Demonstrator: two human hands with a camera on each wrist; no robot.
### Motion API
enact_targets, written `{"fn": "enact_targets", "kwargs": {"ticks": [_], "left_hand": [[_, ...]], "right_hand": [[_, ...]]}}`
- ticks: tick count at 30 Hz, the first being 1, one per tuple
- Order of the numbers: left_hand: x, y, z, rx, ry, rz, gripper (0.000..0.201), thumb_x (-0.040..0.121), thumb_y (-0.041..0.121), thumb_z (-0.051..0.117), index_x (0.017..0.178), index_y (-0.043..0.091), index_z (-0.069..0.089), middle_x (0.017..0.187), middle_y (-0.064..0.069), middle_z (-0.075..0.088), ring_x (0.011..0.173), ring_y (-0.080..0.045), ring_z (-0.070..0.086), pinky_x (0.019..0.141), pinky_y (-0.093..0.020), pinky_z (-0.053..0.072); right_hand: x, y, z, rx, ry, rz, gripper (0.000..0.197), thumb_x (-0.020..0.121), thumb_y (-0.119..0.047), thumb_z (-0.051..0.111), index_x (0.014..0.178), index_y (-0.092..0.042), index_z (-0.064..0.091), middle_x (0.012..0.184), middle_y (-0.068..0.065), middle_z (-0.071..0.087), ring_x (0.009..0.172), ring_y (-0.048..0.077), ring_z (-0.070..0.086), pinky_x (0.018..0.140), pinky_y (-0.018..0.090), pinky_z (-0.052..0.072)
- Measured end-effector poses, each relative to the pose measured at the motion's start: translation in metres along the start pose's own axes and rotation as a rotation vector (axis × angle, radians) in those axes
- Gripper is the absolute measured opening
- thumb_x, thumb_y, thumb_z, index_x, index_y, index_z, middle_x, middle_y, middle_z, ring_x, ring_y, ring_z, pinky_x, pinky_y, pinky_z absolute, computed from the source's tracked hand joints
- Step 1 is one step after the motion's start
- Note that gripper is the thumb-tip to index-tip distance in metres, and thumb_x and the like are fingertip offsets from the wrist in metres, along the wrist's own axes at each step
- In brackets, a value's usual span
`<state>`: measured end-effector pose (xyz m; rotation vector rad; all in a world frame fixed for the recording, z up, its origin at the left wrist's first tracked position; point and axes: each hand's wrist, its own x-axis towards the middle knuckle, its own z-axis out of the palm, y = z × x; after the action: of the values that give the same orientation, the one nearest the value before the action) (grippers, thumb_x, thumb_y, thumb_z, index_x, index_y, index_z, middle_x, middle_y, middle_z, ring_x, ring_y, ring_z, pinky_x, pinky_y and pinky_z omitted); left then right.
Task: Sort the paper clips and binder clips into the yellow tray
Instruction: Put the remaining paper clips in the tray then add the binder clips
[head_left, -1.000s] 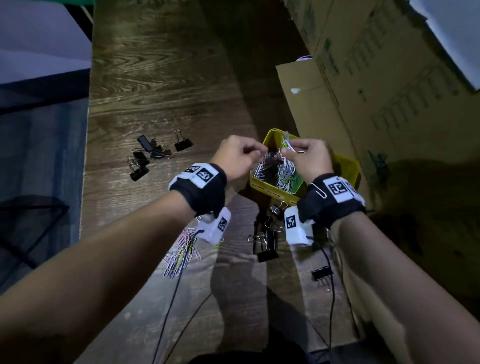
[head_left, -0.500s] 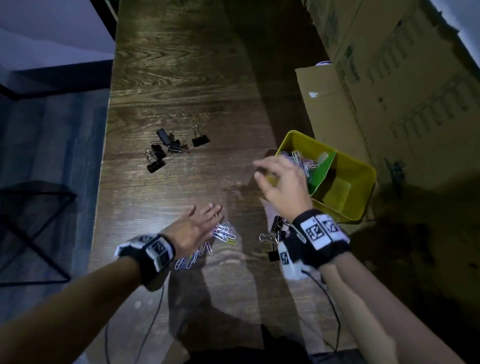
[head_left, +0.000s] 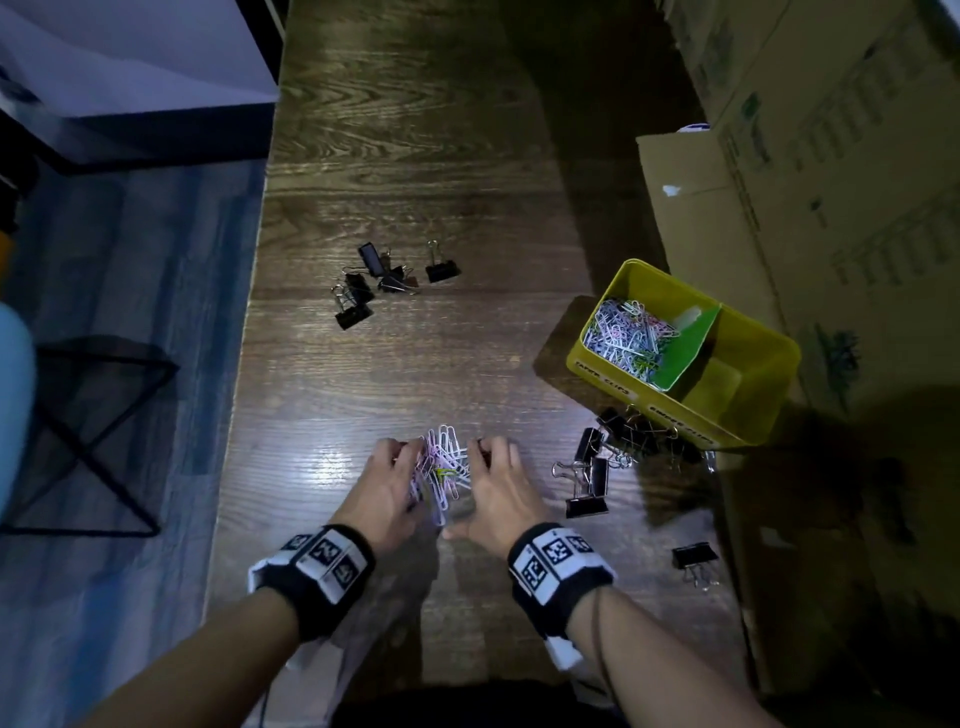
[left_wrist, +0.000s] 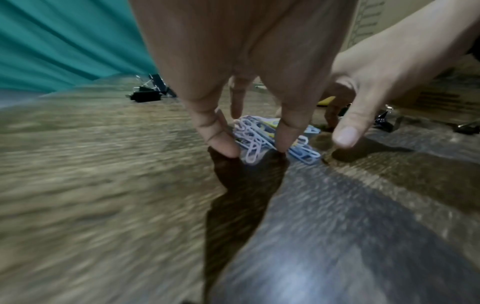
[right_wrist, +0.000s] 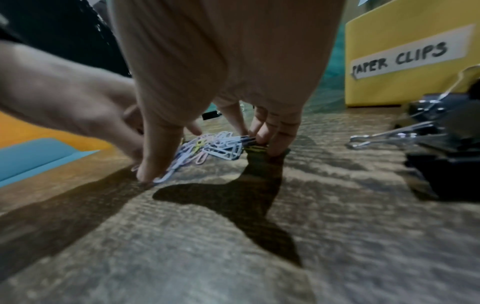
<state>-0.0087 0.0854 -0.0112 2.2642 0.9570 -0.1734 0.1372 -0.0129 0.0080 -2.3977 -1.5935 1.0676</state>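
Observation:
A loose pile of pastel paper clips (head_left: 445, 457) (left_wrist: 255, 133) (right_wrist: 221, 144) lies on the wooden table near its front. My left hand (head_left: 410, 460) (left_wrist: 253, 148) cups the pile's left side, fingertips on the table. My right hand (head_left: 470, 488) (right_wrist: 205, 158) closes on it from the right, thumb and fingers touching the clips. The yellow tray (head_left: 602, 375) (right_wrist: 389, 88) stands to the right. Its left compartment, labelled PAPER CLIPS, holds several paper clips (head_left: 626, 332). A green divider (head_left: 685, 348) splits it; the right compartment shows no clips.
Black binder clips lie in three places: a far-left cluster (head_left: 371, 283), a heap by the tray's front (head_left: 605, 457) (right_wrist: 441, 144), and a single one (head_left: 693, 558) at the right. Cardboard boxes (head_left: 810, 171) wall off the right side. The table's left edge drops to the floor.
Both hands were over the tray a second ago. The left hand came down to the pile first, then the right hand swung back from the tray to join it.

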Motion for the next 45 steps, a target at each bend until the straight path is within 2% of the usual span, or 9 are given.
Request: {"fn": "enact_targets", "kwargs": {"ticks": [8,14,21,27,30,32,38,42,45], "left_hand": [[0.025,0.029,-0.017,0.147,-0.122,-0.201,0.104,0.055,0.036,0.081,0.139,0.037,0.02,0.129,-0.008,0.025,0.103,-0.033,0.048,0.085,-0.044,0.051],[0.022,0.033,-0.004,0.064,-0.087,-0.076,0.046,0.074,0.006,0.066,0.117,0.017,0.056,0.123,-0.008,0.042,0.103,-0.03,0.056,0.09,-0.037,0.048],[0.026,0.019,-0.012,-0.094,0.031,-0.006,0.018,0.072,0.006,0.072,0.09,0.01,0.073,0.099,-0.006,0.07,0.091,-0.022,0.065,0.086,-0.026,0.047],[0.031,0.006,-0.021,-0.459,-0.028,-0.293,0.018,0.072,0.005,0.077,0.07,0.021,0.07,0.069,-0.006,0.071,0.053,-0.007,0.065,0.057,-0.015,0.05],[0.032,0.002,-0.027,-0.734,-0.033,-0.402,0.019,0.071,-0.003,0.075,0.072,0.015,0.07,0.066,-0.009,0.07,0.051,-0.013,0.065,0.058,-0.025,0.058],[0.032,0.005,-0.033,-0.873,-0.018,-0.431,0.018,0.072,-0.009,0.071,0.073,0.009,0.069,0.059,-0.003,0.068,0.048,-0.011,0.063,0.054,-0.02,0.056],[0.051,0.036,-0.061,-1.044,-0.012,-0.343,0.011,0.071,-0.01,0.069,0.078,-0.002,0.066,0.069,-0.002,0.072,0.057,-0.013,0.066,0.059,-0.023,0.058],[0.084,0.087,-0.081,-1.036,-0.045,-0.218,0.014,0.071,-0.007,0.07,0.084,-0.004,0.066,0.072,-0.004,0.072,0.059,-0.012,0.066,0.058,-0.02,0.056],[0.11,0.134,-0.092,-0.984,-0.069,-0.087,0.017,0.072,-0.004,0.071,0.088,-0.003,0.067,0.074,-0.006,0.071,0.058,-0.01,0.066,0.056,-0.017,0.054]], "right_hand": [[0.011,-0.007,-0.004,-0.024,0.063,0.078,0.114,0.064,-0.047,0.08,0.146,-0.005,0.013,0.136,0.015,0.024,0.125,0.031,0.028,0.107,0.039,0.035],[0.011,-0.009,-0.005,0.1,0.009,0.029,0.057,0.08,-0.009,0.068,0.131,-0.007,0.042,0.132,0.012,0.034,0.112,0.037,0.052,0.092,0.044,0.047],[0.013,0.003,0.004,0.19,0.11,0.014,0.028,0.092,-0.012,0.053,0.118,-0.004,0.059,0.121,0.019,0.052,0.108,0.035,0.051,0.089,0.039,0.045],[0.014,0.023,0.0,0.467,0.209,0.112,0.033,0.076,-0.019,0.077,0.106,-0.008,0.071,0.108,0.006,0.064,0.089,0.015,0.057,0.087,0.022,0.045],[0.01,0.032,-0.006,0.631,0.252,0.136,0.035,0.07,-0.016,0.082,0.101,-0.004,0.072,0.097,-0.003,0.063,0.077,0.012,0.055,0.07,0.004,0.039],[0.007,0.04,-0.009,0.743,0.299,0.146,0.037,0.067,-0.015,0.083,0.101,-0.002,0.072,0.096,-0.006,0.061,0.077,0.012,0.055,0.069,0.003,0.041],[-0.01,0.048,-0.036,1.115,0.498,0.156,0.029,0.063,-0.001,0.083,0.075,-0.025,0.073,0.091,-0.012,0.061,0.077,0.001,0.061,0.078,0.014,0.049],[-0.029,0.05,-0.077,1.196,0.616,0.006,0.031,0.068,0.008,0.076,0.095,-0.006,0.071,0.094,0.002,0.063,0.072,-0.005,0.061,0.068,0.012,0.05],[-0.036,0.057,-0.109,1.215,0.735,-0.029,0.027,0.068,0.003,0.077,0.087,-0.016,0.075,0.098,0.009,0.063,0.08,0.003,0.062,0.073,0.014,0.05]]}}
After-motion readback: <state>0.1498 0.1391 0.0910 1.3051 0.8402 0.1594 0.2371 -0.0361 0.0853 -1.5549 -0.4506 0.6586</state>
